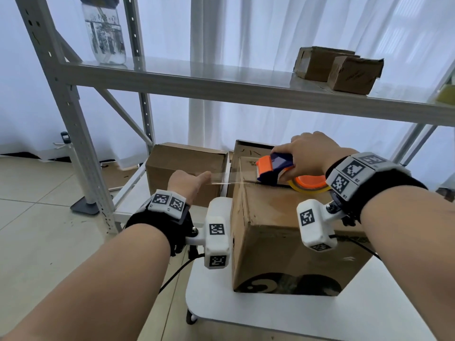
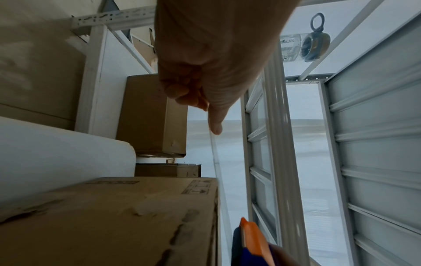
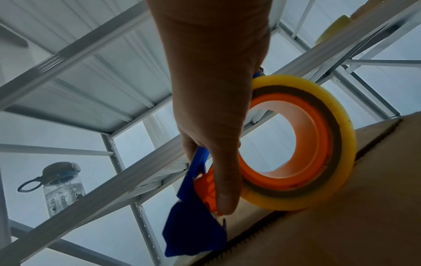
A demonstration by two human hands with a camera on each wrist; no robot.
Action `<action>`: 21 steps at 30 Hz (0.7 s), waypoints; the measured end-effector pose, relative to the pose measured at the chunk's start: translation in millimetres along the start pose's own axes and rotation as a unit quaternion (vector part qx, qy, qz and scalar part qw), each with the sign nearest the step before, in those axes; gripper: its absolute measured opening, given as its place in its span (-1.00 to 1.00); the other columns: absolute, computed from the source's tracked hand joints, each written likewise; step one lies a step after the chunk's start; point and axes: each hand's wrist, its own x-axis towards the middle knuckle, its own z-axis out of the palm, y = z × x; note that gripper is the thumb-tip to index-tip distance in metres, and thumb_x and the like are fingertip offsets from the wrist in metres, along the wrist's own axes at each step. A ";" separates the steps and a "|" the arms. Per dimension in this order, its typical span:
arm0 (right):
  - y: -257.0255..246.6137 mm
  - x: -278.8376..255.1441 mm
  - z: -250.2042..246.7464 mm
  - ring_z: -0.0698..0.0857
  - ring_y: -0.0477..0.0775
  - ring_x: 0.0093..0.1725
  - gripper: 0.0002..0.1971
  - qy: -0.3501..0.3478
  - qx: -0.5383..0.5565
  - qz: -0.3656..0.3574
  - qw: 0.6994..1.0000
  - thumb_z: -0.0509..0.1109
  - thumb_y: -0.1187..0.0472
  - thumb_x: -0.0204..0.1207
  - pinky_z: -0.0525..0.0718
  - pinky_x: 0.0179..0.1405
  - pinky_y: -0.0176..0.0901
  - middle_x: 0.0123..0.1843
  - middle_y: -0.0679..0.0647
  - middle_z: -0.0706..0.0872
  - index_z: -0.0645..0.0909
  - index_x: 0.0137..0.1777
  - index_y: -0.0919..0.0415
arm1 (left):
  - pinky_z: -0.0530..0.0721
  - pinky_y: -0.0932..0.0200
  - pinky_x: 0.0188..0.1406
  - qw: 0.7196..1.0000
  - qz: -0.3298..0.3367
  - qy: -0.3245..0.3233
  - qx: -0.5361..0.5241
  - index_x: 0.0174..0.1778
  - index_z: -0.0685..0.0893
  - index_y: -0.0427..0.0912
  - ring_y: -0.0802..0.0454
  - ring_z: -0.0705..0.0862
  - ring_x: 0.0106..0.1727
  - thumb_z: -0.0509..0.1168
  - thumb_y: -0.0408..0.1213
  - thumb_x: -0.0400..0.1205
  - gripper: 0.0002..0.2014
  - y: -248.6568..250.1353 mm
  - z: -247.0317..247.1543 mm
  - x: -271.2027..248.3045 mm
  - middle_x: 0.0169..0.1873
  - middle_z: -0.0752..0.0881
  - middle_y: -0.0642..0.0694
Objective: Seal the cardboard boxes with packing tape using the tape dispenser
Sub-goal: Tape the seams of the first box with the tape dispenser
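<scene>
Sealing just starting: at centre frame your right hand (image 1: 311,153) is gripping the tape dispenser (image 1: 273,169) on the front box (image 1: 283,232), your left hand (image 1: 188,184) is pinching the stretched tape (image 1: 222,177) beyond its left edge, nothing stuck down yet, other boxes (image 1: 184,166) waiting behind.

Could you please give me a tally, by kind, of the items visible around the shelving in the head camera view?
Cardboard boxes: 5 (front box, one on the low shelf, one behind the front box, two on the upper shelf)
Tape dispensers: 1, in the right hand
Water bottles: 1
Total: 7
</scene>
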 end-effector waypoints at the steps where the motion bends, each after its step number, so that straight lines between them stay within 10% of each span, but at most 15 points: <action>1: -1.8 0.6 -0.5 0.51 0.09 0.13 -0.29 -0.001 -0.004 -0.002 1.000 0.37 -0.42 0.36 0.35 0.02 -0.07 -0.04 -0.05 0.46 0.35 0.49 -0.24 | 0.67 -0.18 -0.13 1.000 0.005 0.010 0.007 -0.17 0.70 -0.47 -0.49 0.67 -0.13 0.51 0.08 0.42 -0.45 -2.4 1.2 -0.3 -0.25 0.69 -0.49; 8: -6.8 0.6 -3.8 0.51 0.11 0.16 -0.31 -0.018 -0.009 -0.007 1.000 0.38 -0.40 0.37 0.35 0.06 -0.04 -0.03 -0.05 0.46 0.37 0.48 -0.20 | 0.64 -0.20 0.15 0.999 0.034 0.017 0.035 -0.03 0.76 -0.42 -0.43 0.63 0.17 0.44 0.02 0.53 -0.54 -12.3 8.5 -5.5 0.07 0.69 -0.45; 13: -6.1 3.0 -1.5 0.51 0.11 0.19 -0.28 -0.021 -0.008 -0.004 1.000 0.38 -0.39 0.37 0.35 0.07 -0.04 -0.01 -0.06 0.47 0.34 0.51 -0.20 | 0.48 0.06 -0.32 0.999 -0.002 -0.032 0.026 -0.13 0.73 -0.45 -0.06 0.49 -0.51 0.41 0.02 0.55 -0.53 -36.1 29.9 -5.3 -0.62 0.54 -0.10; 18: -6.6 4.8 0.4 0.40 0.04 0.00 -0.28 -0.014 -0.008 -0.001 1.000 0.38 -0.42 0.34 0.31 0.01 -0.07 -0.09 -0.08 0.43 0.37 0.48 -0.23 | 0.45 0.17 -0.42 0.994 -0.036 -0.096 0.049 -0.04 0.63 -0.45 -0.10 0.56 -0.43 0.31 0.16 0.57 -0.40 -55.2 61.7 -8.1 -0.48 0.55 -0.23; 21: -5.9 4.4 1.7 0.43 0.05 0.01 -0.28 -0.011 -0.007 0.003 1.000 0.39 -0.43 0.32 0.33 0.00 -0.06 -0.08 -0.08 0.45 0.39 0.47 -0.23 | 0.42 0.19 -0.44 0.988 -0.010 -0.126 0.093 -0.33 0.53 -0.32 -0.02 0.49 -0.47 0.23 0.16 0.62 -0.47 -51.0 75.2 -8.0 -0.48 0.51 -0.18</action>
